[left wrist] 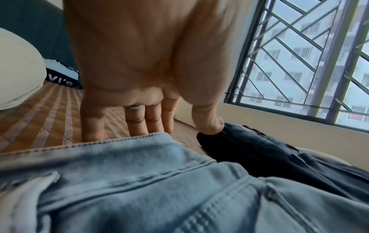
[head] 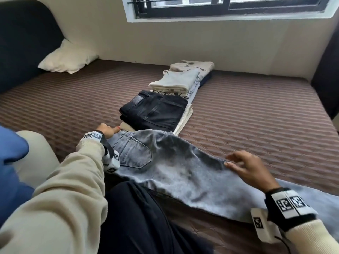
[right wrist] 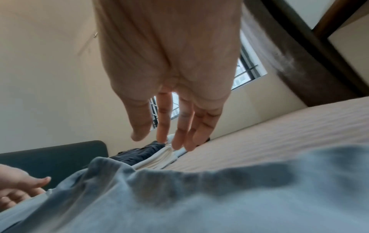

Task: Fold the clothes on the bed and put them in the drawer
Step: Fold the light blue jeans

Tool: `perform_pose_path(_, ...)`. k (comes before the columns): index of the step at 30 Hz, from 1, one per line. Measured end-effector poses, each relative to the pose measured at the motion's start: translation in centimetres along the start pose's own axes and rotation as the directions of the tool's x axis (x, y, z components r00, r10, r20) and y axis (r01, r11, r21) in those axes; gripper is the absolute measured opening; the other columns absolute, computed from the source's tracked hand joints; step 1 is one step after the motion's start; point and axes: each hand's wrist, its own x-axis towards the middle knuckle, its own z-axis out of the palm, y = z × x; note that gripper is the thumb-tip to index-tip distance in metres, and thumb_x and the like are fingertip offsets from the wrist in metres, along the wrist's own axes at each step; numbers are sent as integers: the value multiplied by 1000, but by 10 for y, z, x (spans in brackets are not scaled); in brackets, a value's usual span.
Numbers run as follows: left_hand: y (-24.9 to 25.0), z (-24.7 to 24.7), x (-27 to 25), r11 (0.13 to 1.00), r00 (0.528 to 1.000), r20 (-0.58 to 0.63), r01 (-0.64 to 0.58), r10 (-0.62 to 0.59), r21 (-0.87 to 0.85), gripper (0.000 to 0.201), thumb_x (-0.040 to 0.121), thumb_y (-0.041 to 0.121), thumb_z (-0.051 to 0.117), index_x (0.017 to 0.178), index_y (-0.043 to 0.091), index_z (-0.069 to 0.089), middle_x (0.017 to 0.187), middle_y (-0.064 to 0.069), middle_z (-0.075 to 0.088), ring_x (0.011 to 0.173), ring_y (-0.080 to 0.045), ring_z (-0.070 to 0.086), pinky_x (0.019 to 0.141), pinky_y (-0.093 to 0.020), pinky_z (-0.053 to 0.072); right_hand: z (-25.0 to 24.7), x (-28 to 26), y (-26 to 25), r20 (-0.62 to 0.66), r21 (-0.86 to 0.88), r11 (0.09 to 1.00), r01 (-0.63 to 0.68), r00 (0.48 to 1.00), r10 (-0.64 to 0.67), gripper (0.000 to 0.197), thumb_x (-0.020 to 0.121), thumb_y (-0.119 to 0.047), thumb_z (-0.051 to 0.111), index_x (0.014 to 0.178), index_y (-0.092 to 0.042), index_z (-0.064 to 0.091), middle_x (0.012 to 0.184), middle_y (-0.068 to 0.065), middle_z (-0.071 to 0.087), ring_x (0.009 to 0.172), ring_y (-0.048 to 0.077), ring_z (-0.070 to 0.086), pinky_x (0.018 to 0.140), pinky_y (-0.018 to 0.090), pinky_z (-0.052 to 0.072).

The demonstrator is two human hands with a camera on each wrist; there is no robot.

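Light blue jeans (head: 183, 173) lie across the brown bed (head: 256, 116) in front of me, waistband to the left, back pocket up, legs running off to the right. My left hand (head: 107, 130) rests at the waistband, its straight fingers (left wrist: 137, 121) reaching past the denim (left wrist: 139, 181) onto the bedcover and its thumb touching the folded black jeans (left wrist: 269, 154). Spread and straight, my right hand (head: 238, 162) sits at the far edge of the trouser leg; in the right wrist view the right hand (right wrist: 161, 138) hovers just over the denim (right wrist: 199, 197), holding nothing.
A row of folded clothes sits mid-bed: black jeans (head: 154, 110) nearest, cream tops (head: 176, 81) and a beige garment (head: 194, 66) behind. A white pillow (head: 67, 57) leans on the dark headboard (head: 23, 43). My dark-trousered leg (head: 146, 217) lies under the jeans' near edge.
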Motion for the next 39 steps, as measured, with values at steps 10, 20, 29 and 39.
perform_pose_path(10, -28, 5, 21, 906, 996, 44, 88, -77, -414, 38, 88, 18, 66, 118, -4, 63, 125, -23, 61, 116, -35, 59, 103, -44, 46, 69, 114, -108, 174, 159, 987, 28, 983, -55, 44, 84, -51, 67, 111, -17, 66, 101, 1, 69, 93, 18, 63, 89, 39, 51)
perform_pose_path(20, -45, 22, 43, 888, 997, 59, 70, -49, -455, 38, 92, 22, 63, 120, -3, 61, 127, -25, 60, 117, -38, 58, 104, -48, 45, 101, 143, -95, -75, 399, 889, -225, 958, 276, 26, 91, -30, 65, 65, -25, 59, 66, -13, 59, 72, 16, 57, 74, 35, 46)
perform_pose_path(29, -22, 3, 1, 980, 953, 298, -4, -56, 197, 106, 64, 80, 57, 134, 1, 51, 130, -19, 57, 109, -31, 60, 85, -33, 46, 85, 89, -59, -72, 337, 911, -237, 958, 276, 61, 69, -88, 48, 105, -40, 55, 100, -12, 65, 104, 19, 59, 95, 57, 44)
perform_pose_path(39, -34, -32, -25, 902, 990, 83, 66, -113, 427, 82, 68, 36, 85, 138, 12, 49, 135, -18, 51, 119, -29, 55, 94, -34, 48, 70, 10, -43, 198, -147, 982, -121, 969, 149, 32, 80, -40, 75, 110, -39, 64, 131, -7, 45, 124, 22, 32, 89, 37, 28)
